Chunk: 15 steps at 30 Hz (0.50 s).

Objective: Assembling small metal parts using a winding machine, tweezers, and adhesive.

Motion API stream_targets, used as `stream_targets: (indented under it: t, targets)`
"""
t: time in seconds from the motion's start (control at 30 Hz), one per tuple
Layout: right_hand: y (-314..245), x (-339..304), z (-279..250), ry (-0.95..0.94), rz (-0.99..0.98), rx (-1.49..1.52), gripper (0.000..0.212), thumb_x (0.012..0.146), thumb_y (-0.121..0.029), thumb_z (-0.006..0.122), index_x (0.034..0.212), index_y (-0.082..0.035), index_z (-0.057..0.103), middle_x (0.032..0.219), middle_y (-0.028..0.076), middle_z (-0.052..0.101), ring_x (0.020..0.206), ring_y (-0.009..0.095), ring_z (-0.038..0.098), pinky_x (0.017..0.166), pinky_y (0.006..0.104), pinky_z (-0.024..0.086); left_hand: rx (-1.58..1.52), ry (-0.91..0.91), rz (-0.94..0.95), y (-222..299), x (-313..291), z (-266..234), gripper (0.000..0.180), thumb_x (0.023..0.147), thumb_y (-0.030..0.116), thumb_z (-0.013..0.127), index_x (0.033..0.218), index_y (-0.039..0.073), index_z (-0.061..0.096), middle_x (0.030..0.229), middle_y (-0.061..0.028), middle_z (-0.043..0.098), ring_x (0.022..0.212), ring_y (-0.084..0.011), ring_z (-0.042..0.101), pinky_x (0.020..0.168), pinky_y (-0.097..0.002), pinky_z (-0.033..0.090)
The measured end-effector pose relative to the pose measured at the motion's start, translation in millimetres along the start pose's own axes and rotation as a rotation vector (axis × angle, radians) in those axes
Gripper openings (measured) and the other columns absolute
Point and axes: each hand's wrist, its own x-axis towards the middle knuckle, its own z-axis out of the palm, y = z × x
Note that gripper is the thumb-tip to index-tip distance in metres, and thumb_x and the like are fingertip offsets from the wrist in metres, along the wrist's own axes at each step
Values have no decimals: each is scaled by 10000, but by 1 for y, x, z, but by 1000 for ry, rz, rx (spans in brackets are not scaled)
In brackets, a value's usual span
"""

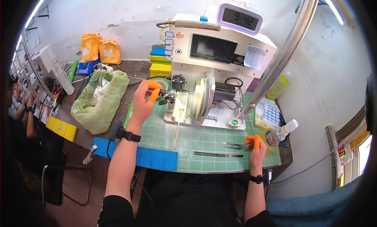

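Note:
My left hand (145, 99), with orange finger cots on thumb and forefinger, reaches to the metal fixture (169, 96) on the left of a bench machine. Those two fingertips come together in a pinch; whatever is between them is too small to make out. Right of the fixture are a pale block (180, 106) and a round spool-like wheel (199, 99). My right hand (257, 151), also in orange cots, is curled low over the right of the green cutting mat (208, 164); what it holds, if anything, is hidden. Thread snips (230, 145) and a dark, thin strip-like tool (218, 154) lie left of it.
The white machine (224, 46) with a dark screen stands behind the mat. A lined bin (100, 105) is at the left, a blue segmented strip (157, 158) along the front edge. A clear bottle (277, 136) stands right of my right hand, near a slanting metal post (280, 62).

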Motion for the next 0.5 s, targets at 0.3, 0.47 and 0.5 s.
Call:
stream_targets:
  t: [0.3, 0.47, 0.5]
  targets:
    - [-2, -1, 1, -14, -2, -3, 381, 1150, -190, 473, 1110, 71, 747, 943, 110, 746, 779, 129, 654, 714, 255, 527, -5, -8, -10, 1, 0, -3, 123, 967, -57, 665, 1070, -1, 701, 1077, -59, 657, 966, -142, 648, 753, -262, 503]
    - [-1, -3, -1, -10, 0, -12, 377, 1150, -183, 471, 1109, 71, 747, 946, 107, 745, 788, 129, 657, 710, 258, 529, 16, -9, 22, -1, -2, 1, 118, 970, -52, 665, 1067, 4, 701, 1070, -57, 656, 960, -146, 650, 753, -262, 502]
    - [-1, -2, -2, -13, -3, -21, 378, 1150, -183, 470, 1109, 71, 747, 947, 106, 746, 790, 130, 660, 710, 259, 530, 11, -8, 26, -1, -3, 2, 117, 970, -50, 667, 1067, 6, 701, 1069, -57, 657, 958, -147, 650, 751, -261, 502]
